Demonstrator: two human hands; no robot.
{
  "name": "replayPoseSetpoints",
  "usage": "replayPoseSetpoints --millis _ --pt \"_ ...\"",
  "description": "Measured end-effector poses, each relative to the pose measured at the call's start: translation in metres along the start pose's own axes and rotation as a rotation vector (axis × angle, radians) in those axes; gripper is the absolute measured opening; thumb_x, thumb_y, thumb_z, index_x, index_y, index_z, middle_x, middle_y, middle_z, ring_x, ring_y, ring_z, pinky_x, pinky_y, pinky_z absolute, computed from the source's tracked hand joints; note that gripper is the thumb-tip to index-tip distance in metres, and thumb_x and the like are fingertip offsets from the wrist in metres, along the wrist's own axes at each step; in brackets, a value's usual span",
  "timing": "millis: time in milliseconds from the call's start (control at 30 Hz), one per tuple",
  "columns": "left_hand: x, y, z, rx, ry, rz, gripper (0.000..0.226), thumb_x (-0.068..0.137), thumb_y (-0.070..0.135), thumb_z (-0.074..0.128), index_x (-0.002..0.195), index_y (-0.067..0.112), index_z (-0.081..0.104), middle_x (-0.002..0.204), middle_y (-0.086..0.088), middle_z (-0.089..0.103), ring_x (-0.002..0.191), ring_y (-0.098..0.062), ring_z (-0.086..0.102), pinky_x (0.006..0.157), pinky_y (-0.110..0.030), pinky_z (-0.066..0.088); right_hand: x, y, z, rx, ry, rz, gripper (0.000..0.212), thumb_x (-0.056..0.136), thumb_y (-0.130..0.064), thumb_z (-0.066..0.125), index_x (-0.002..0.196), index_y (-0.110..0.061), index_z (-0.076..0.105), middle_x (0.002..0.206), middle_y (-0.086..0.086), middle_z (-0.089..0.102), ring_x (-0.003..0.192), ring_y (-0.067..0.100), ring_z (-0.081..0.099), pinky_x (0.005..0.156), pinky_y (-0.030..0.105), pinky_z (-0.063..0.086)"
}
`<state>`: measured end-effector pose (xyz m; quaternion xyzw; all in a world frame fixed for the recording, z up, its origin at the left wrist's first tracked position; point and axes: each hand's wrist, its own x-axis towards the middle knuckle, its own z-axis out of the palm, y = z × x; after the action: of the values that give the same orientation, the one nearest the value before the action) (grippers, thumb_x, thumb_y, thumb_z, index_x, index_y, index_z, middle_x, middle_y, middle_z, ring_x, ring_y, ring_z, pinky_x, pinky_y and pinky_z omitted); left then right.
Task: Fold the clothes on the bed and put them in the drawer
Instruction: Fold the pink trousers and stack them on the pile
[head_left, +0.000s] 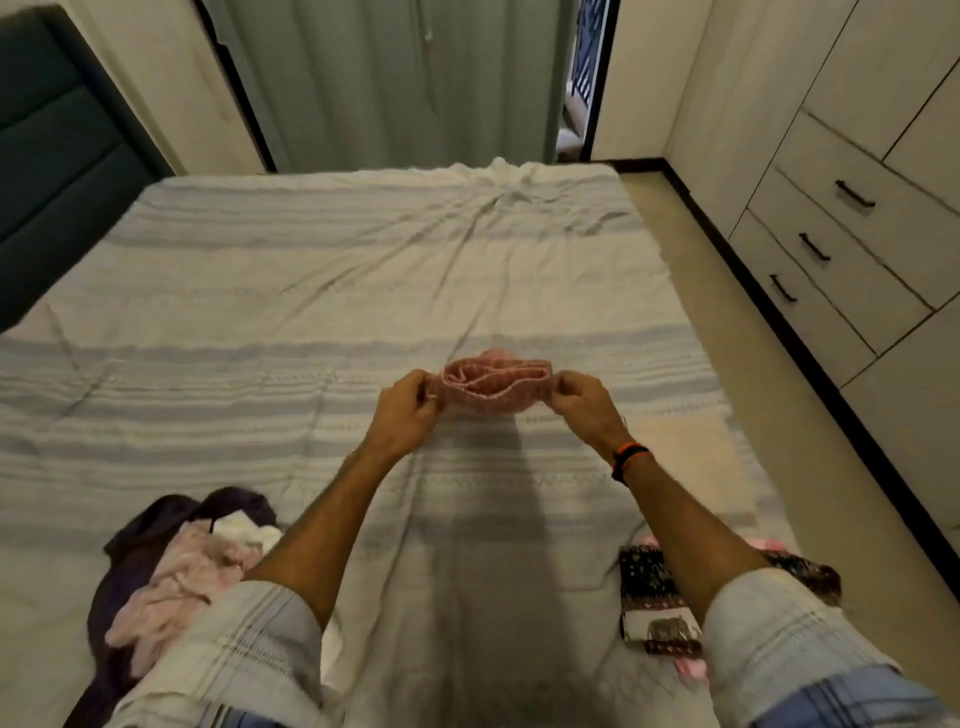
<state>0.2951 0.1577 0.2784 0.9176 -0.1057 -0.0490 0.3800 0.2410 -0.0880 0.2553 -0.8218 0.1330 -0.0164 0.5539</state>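
Pink garment held above bed.
I see the left hand (404, 410) and right hand (582, 400) pinching the small pink knitted garment (493, 387); three white wardrobe drawers (831, 260) sit shut, contents hidden.

Two hands (408, 410), one pink garment (493, 387), three drawers (852, 244), one bed (311, 291).

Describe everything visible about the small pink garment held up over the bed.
The small pink garment looks like soft ribbed or knitted fabric with a paler edge along its lower rim. It is bunched into loose folds, stretched sideways between the left hand and the right hand, each pinching one end. It hangs in the air above the striped bedsheet, not lying on it, casting a shadow below.
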Motion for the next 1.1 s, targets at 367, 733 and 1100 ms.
replayPoseSetpoints --millis 367,733,1100 --pt "-0.121 -0.054 0.081 0.092 -0.258 -0.235 0.019 0.091 0.019 0.065 0.107 0.007 0.063 0.093 -0.005 0.062 0.084 -0.020 0.054 0.069 -0.025 0.035 -0.093 0.121 0.023 -0.169 -0.189 0.249 0.022 0.087 -0.017 0.065 0.085 0.005 0.060 0.069 0.010 0.055 0.065 0.018 0.047 0.067 0.032 0.038" --pt "-0.223 -0.073 0.112 0.119 -0.293 -0.344 0.018 0.091 0.021 0.065 0.104 0.009 0.062 0.101 -0.009 0.069 0.091 -0.026 0.061 0.072 -0.028 0.041 -0.196 0.154 0.031 -0.217 -0.256 0.296 0.027 0.090 -0.033 0.069 0.089 -0.006 0.070 0.076 0.003 0.064 0.070 0.016 0.054 0.067 0.033 0.042" --pt "-0.334 -0.099 0.124 0.158 -0.367 -0.353 0.022 0.092 0.025 0.063 0.107 0.009 0.061 0.106 -0.011 0.068 0.092 -0.029 0.061 0.075 -0.031 0.045 -0.304 0.165 0.048 -0.288 -0.288 0.327 0.024 0.090 -0.035 0.069 0.086 -0.011 0.070 0.079 0.003 0.067 0.073 0.016 0.057 0.061 0.027 0.040"
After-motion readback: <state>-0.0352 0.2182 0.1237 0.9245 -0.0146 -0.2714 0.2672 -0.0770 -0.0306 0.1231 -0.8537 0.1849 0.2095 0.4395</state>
